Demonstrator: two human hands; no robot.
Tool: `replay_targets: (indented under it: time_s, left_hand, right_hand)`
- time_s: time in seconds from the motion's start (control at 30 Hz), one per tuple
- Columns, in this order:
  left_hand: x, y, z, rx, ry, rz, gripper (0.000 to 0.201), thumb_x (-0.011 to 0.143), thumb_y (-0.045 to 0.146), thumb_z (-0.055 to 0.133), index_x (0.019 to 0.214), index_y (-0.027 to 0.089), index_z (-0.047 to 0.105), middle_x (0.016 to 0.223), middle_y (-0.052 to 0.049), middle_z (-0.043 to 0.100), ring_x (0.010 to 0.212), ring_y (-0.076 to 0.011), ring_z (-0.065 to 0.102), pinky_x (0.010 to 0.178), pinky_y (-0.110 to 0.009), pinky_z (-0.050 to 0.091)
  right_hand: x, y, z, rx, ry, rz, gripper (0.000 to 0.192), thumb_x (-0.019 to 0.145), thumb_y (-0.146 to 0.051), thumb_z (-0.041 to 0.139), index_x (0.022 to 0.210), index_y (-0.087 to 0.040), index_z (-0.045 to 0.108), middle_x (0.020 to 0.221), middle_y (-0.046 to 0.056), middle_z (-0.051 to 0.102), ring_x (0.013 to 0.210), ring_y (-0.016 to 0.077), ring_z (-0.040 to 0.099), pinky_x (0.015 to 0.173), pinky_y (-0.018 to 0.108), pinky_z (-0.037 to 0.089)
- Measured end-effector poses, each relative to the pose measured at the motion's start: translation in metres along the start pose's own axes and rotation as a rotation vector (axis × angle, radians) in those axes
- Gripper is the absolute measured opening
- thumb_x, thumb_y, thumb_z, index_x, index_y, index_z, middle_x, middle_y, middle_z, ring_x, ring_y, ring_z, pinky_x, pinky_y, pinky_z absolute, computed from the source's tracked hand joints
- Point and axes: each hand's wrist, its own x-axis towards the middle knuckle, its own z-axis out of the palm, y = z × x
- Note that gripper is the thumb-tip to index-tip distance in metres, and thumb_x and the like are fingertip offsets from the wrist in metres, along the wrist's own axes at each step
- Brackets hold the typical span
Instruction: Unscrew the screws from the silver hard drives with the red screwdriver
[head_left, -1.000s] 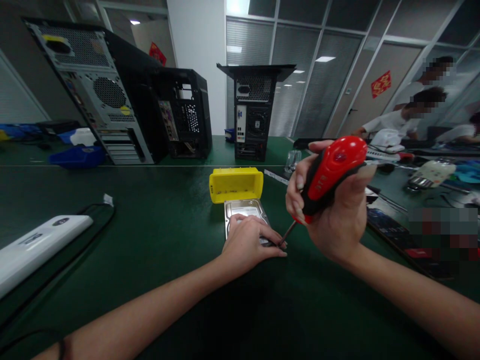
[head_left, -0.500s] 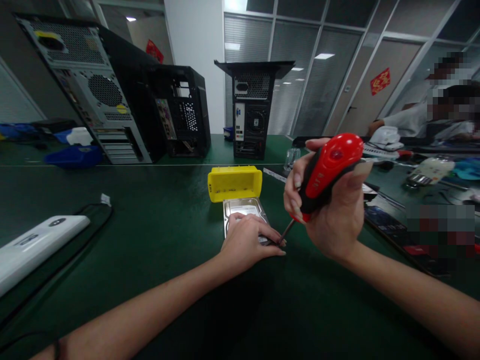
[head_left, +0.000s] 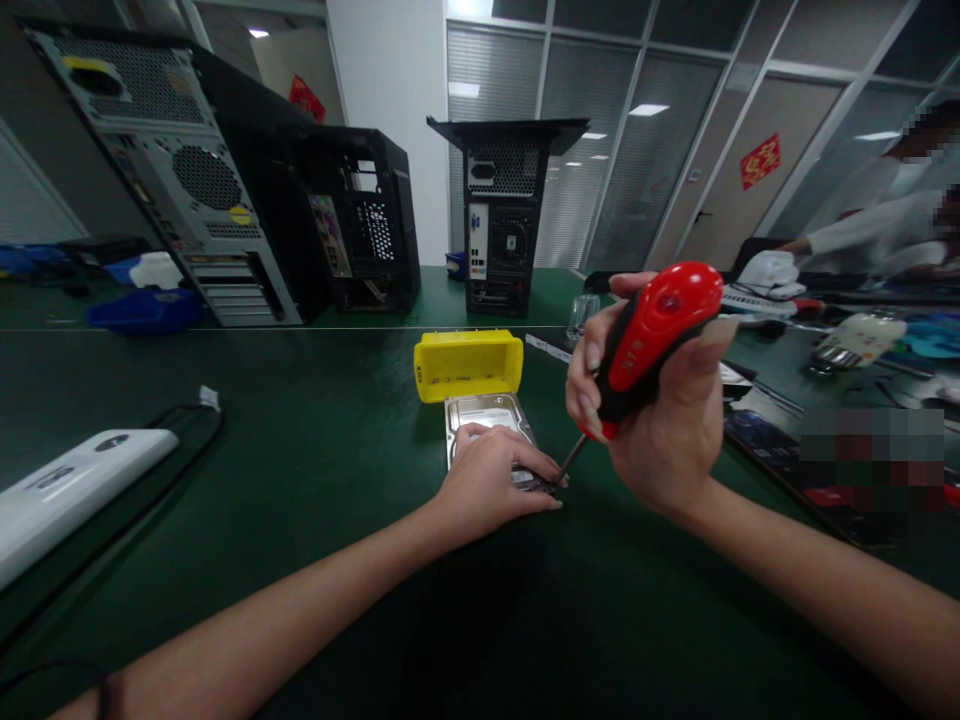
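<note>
A silver hard drive (head_left: 463, 408) lies flat on the green table, partly covered by my left hand (head_left: 491, 475). The left fingers rest over its near part and grip its edges close to the right corner. In my right hand (head_left: 667, 430) is a red and black electric screwdriver (head_left: 651, 345), tilted with its handle up and to the right. Its thin bit runs down to the drive's near right corner, beside my left fingertips. The exact contact point of the tip is too small to make out. Right behind the drive stands a yellow plastic bin (head_left: 469, 366).
Computer cases (head_left: 499, 220) stand along the back, with larger ones at the left. A white power strip (head_left: 82, 490) and its black cable lie to the left. At the right are a dark board (head_left: 780, 470) and a clear cup (head_left: 583, 315). Other people are at the far right.
Both hands, the drive and the screwdriver hold nearly the same pose; the view has shifted very slightly. The people at the far right have moved a little.
</note>
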Motion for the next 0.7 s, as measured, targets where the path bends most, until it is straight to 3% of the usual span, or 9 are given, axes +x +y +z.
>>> replay_targets:
  time_s: [0.47,0.7]
  left_hand:
    - [0.0,-0.0012,0.0008,0.006,0.006,-0.006,0.017,0.074,0.036,0.072,0.09,0.031,0.074,0.099,0.003,0.073,0.102,-0.0245,0.059,0.099,-0.046,0.022]
    - [-0.0005,-0.0012,0.0013,0.001,0.018,0.0,0.016,0.075,0.037,0.072,0.09,0.031,0.074,0.099,0.003,0.074,0.102,-0.0251,0.058,0.099,-0.047,0.022]
  right_hand:
    - [-0.0009,-0.0037,0.0006,0.022,0.039,0.067,0.038,0.081,-0.06,0.049,0.103,-0.03,0.055,0.073,0.002,0.047,0.045,0.0108,0.038,0.033,0.024,0.03]
    - [0.0008,-0.0001,0.0003,0.033,0.018,0.011,0.042,0.08,-0.063,0.047,0.104,-0.029,0.054,0.07,0.001,0.044,0.042,0.0095,0.036,0.031,0.023,0.029]
